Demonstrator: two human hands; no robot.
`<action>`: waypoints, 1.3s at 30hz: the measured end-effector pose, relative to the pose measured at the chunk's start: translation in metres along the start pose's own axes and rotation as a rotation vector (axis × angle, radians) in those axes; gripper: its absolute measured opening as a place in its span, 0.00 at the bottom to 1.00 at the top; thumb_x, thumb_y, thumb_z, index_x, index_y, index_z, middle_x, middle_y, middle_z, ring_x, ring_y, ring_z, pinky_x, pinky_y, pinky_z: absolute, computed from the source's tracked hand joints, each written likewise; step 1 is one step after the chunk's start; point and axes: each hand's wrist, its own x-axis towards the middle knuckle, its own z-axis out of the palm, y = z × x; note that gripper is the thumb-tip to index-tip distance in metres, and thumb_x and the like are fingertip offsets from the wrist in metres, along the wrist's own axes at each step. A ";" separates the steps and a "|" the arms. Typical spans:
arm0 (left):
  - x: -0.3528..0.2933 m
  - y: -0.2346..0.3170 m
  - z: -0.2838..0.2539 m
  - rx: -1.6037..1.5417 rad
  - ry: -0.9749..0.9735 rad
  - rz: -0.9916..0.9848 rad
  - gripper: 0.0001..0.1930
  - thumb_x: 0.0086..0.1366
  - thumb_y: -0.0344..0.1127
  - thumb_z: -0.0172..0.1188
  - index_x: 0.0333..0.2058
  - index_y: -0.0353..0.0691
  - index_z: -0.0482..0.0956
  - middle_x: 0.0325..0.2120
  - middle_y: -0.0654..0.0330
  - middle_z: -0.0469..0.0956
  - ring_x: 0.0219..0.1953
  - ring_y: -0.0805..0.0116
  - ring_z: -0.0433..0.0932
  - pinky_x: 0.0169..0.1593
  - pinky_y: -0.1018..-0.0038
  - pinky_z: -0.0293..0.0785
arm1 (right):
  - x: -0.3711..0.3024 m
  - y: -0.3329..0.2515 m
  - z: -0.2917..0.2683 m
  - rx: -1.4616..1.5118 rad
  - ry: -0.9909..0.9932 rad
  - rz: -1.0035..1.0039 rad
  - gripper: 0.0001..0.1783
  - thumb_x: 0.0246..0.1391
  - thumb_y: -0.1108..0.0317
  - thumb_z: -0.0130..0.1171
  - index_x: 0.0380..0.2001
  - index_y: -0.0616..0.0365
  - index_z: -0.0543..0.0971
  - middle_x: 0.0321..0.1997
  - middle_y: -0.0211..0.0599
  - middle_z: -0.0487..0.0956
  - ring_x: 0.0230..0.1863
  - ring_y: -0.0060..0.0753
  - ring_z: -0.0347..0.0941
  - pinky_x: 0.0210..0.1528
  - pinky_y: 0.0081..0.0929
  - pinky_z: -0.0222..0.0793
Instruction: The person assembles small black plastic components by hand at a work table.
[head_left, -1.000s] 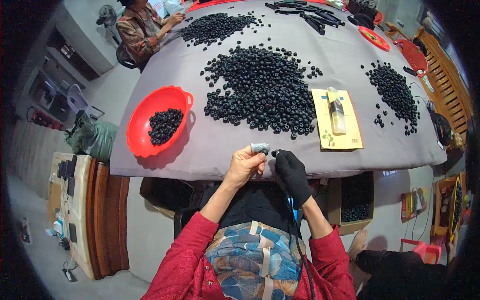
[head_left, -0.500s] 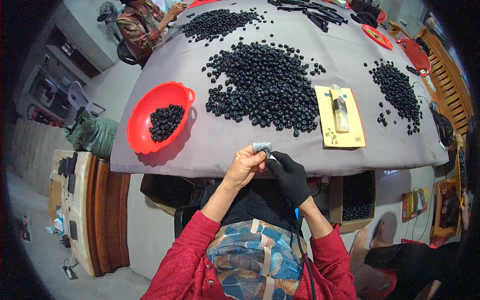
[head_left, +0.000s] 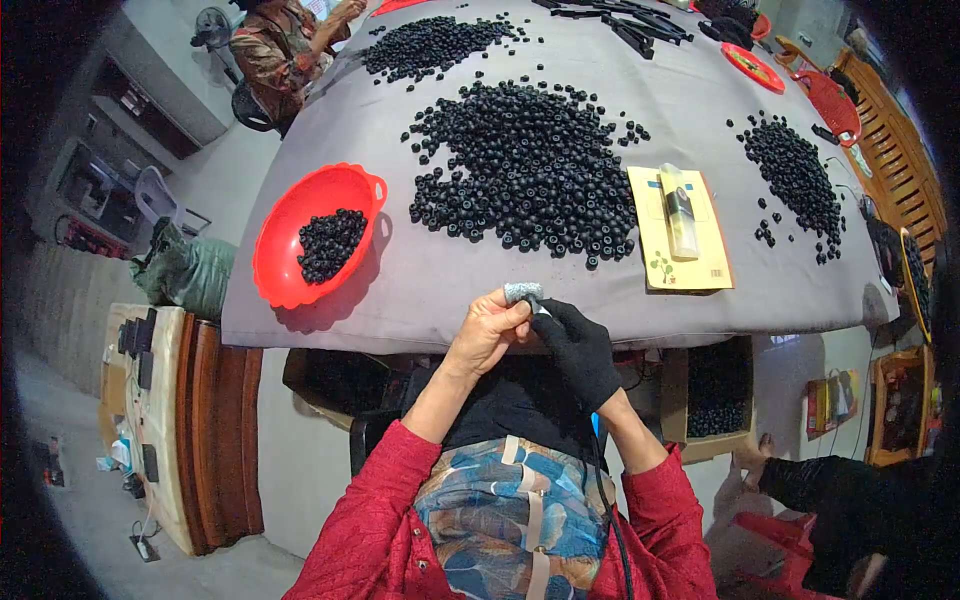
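Note:
Just off the table's near edge, my two hands meet with their fingertips together. My left hand [head_left: 484,334] is bare except for a grey speckled cover [head_left: 523,292] on one fingertip, and it is closed in a pinch. My right hand [head_left: 580,352] wears a black glove and is closed too. A small pale sliver [head_left: 541,309] shows between the fingers; its kind is unclear. Whatever else they grip is hidden. Beyond the hands lies a big heap of small black ring-like parts [head_left: 525,170]. To the left, a red scalloped bowl [head_left: 275,240] holds more of them.
A yellow booklet [head_left: 700,273] carries a clear tube with a dark band [head_left: 681,220]. Smaller heaps of black parts lie at the far left [head_left: 430,48] and right [head_left: 795,180]. Black strips [head_left: 630,35] lie at the back. A person [head_left: 275,60] sits far left; another person's leg [head_left: 820,490] shows lower right.
My hands stay nearly in place, fingertips still together. At lower right, the other person's leg and feet have shifted, and more of a red stool shows.

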 end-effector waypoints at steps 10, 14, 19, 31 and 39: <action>-0.001 0.001 0.001 -0.005 0.013 0.016 0.08 0.56 0.29 0.57 0.35 0.36 0.75 0.21 0.67 0.73 0.20 0.81 0.69 0.25 0.85 0.66 | 0.001 0.001 0.001 0.046 -0.019 0.033 0.17 0.53 0.61 0.49 0.44 0.57 0.72 0.39 0.43 0.76 0.39 0.36 0.75 0.39 0.26 0.68; 0.001 -0.001 -0.001 -0.011 0.016 0.026 0.06 0.55 0.29 0.58 0.33 0.36 0.75 0.22 0.66 0.73 0.19 0.81 0.69 0.25 0.84 0.67 | 0.002 0.003 0.001 0.010 -0.026 -0.005 0.17 0.53 0.61 0.48 0.44 0.57 0.72 0.39 0.44 0.76 0.39 0.35 0.75 0.39 0.26 0.68; 0.000 0.001 -0.001 -0.052 0.029 -0.019 0.05 0.55 0.28 0.58 0.32 0.36 0.75 0.22 0.65 0.73 0.19 0.81 0.68 0.26 0.85 0.67 | 0.002 -0.002 -0.002 -0.037 -0.048 0.004 0.17 0.54 0.61 0.48 0.44 0.57 0.73 0.40 0.44 0.76 0.39 0.34 0.75 0.39 0.26 0.68; 0.001 0.001 -0.005 -0.046 -0.040 -0.011 0.06 0.57 0.28 0.56 0.33 0.34 0.76 0.19 0.66 0.71 0.17 0.82 0.63 0.23 0.84 0.62 | 0.003 0.002 0.000 0.081 -0.048 0.029 0.16 0.53 0.62 0.51 0.43 0.59 0.74 0.37 0.41 0.78 0.38 0.26 0.74 0.38 0.23 0.68; 0.000 0.002 -0.004 0.001 -0.032 0.002 0.08 0.57 0.28 0.56 0.35 0.33 0.76 0.19 0.67 0.70 0.17 0.82 0.62 0.23 0.84 0.62 | 0.004 0.006 0.003 0.081 -0.028 0.050 0.16 0.52 0.62 0.51 0.42 0.59 0.74 0.36 0.41 0.78 0.37 0.27 0.74 0.38 0.24 0.68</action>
